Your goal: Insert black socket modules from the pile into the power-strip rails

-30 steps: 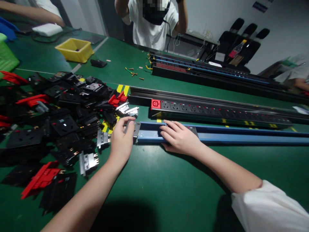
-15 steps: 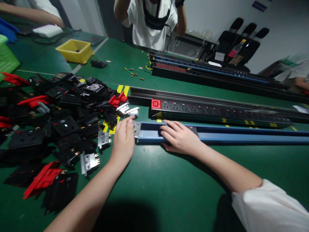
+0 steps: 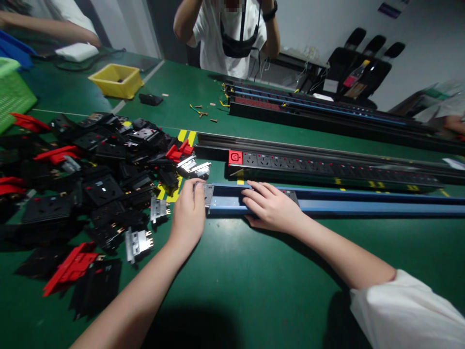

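Observation:
My left hand (image 3: 189,209) is closed round a black socket module (image 3: 209,195) at the left end of a long blue metal channel (image 3: 228,205). Part of that module is covered by my fingers. Further right, my right hand (image 3: 271,207) lies across the channel, fingers over its far wall and thumb at the near side. Another black socket module (image 3: 291,196) sits inside the channel, partly hidden beneath this hand. Beside my left hand is a heap of loose socket modules (image 3: 103,190), mostly black with some red ones.
Behind the channel lies a black strip filled with sockets (image 3: 312,166), a red one (image 3: 235,157) at its left end. More long strips (image 3: 308,112) lie farther back. A yellow bin (image 3: 116,82), loose screws (image 3: 202,114) and a green basket (image 3: 14,92) are around. Another person (image 3: 227,43) stands opposite.
The view has shifted slightly, so the heap and bin appear a little further right and lower. Both hands keep nearly the same places on the module and channel.

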Motion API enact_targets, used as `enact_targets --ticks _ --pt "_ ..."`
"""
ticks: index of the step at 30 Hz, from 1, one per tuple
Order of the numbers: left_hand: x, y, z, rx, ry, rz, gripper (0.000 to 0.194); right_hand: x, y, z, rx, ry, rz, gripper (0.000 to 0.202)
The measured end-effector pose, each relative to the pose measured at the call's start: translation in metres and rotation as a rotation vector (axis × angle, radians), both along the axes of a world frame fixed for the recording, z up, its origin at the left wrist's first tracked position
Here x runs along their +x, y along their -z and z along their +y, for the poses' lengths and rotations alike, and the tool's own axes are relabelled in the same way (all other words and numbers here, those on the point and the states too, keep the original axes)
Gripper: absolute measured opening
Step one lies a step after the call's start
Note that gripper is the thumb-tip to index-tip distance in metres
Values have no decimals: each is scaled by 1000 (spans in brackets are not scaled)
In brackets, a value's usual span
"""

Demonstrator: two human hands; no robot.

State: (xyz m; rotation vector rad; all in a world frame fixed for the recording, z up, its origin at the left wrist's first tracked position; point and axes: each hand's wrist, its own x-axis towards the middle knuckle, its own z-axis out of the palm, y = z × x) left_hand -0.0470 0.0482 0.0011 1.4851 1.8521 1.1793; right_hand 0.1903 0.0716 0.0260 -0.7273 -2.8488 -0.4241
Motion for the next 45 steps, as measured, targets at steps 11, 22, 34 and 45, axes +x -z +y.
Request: enact_targets --ticks 11,22,34,45 --pt "0 3 0 49 19 46 38 0 0 0 7 0 2 29" --pt "0 1 -1 -6 9 -1 33 0 0 1 0 -7 2 29" --pt "1 1 -1 -17 -7 15 34 0 0 1 4 -2 -1 29" --pt "6 3 -4 57 90 126 43 -1 -2 0 -34 -10 24 29"
